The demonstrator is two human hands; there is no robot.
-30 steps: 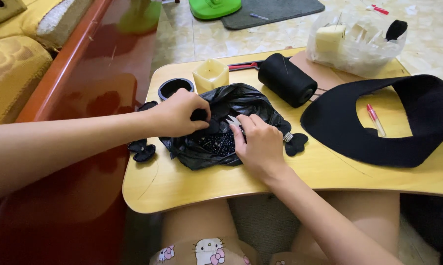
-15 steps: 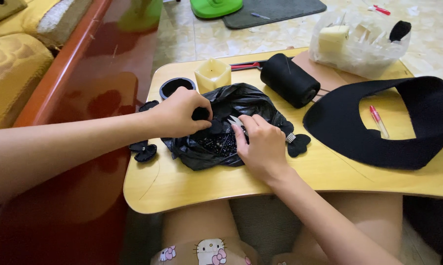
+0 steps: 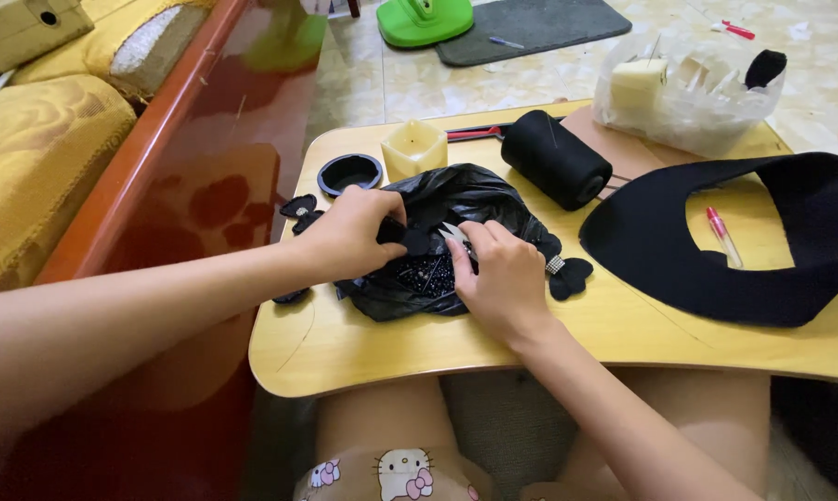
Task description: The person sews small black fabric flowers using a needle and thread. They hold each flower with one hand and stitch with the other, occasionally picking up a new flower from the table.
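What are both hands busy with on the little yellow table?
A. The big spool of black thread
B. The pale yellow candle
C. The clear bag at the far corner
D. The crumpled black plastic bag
D: the left hand and the right hand both rest on the crumpled black plastic bag in the middle of the table, while the candle and the spool of black thread stand untouched behind it.

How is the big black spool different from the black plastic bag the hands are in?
The black spool is a smooth, firm cylinder lying on its side; the black plastic bag is crumpled, glossy and shapeless. The spool lies untouched near the table's far edge, while the left hand and right hand both rest on the bag, which sits open with small dark beads showing inside. Both are black and lie on the yellow table.
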